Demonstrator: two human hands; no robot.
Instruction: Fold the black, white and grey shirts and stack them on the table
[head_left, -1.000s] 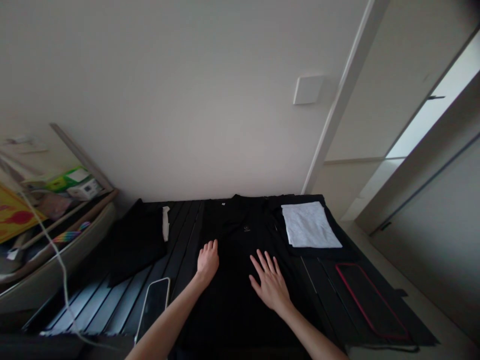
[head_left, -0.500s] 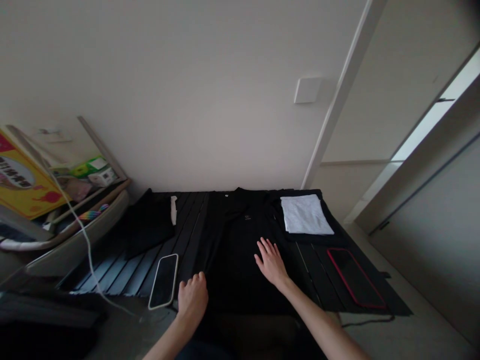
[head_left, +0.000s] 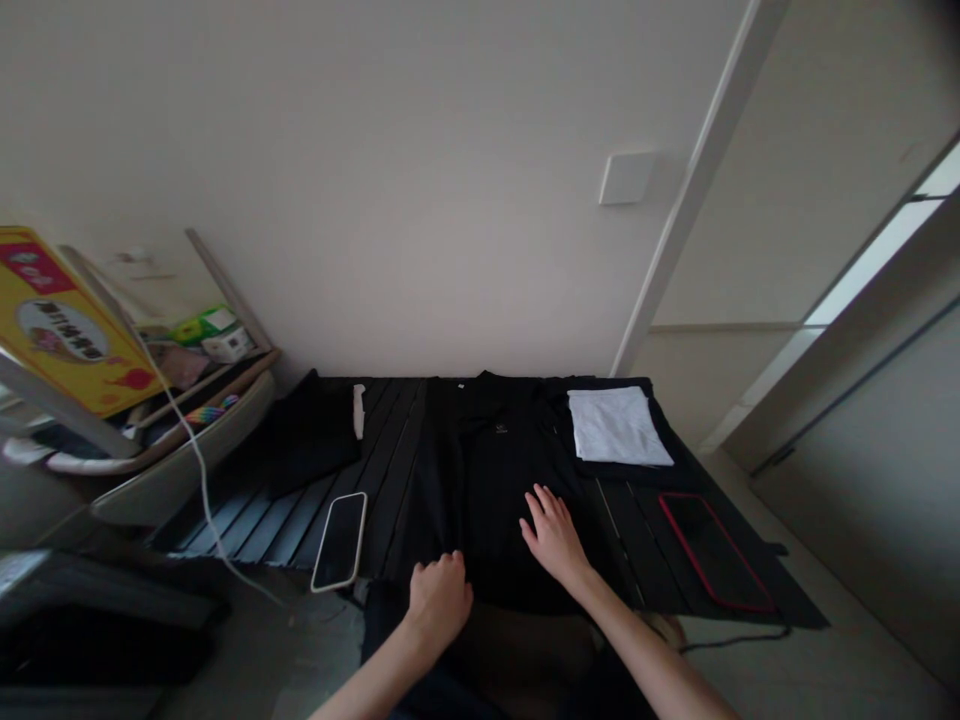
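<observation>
A black garment (head_left: 487, 470) lies spread along the middle of a dark slatted table (head_left: 300, 500), its lower part hanging over the near edge. My left hand (head_left: 439, 598) is closed in a fist on the garment's hanging lower edge at the table's near side. My right hand (head_left: 553, 532) lies flat on the garment with fingers spread, just right of its middle.
A phone in a pale case (head_left: 340, 540) lies left of the garment, a red-edged phone (head_left: 712, 548) at the right. A folded white cloth (head_left: 616, 426) sits on dark cloth at the back right, a folded black garment (head_left: 307, 440) back left. A cluttered shelf (head_left: 150, 400) and white cable (head_left: 202, 470) stand at left.
My left hand has drawn back from the garment's middle to the near edge and closed on the fabric. My right hand has slid a little nearer. The view has shifted back.
</observation>
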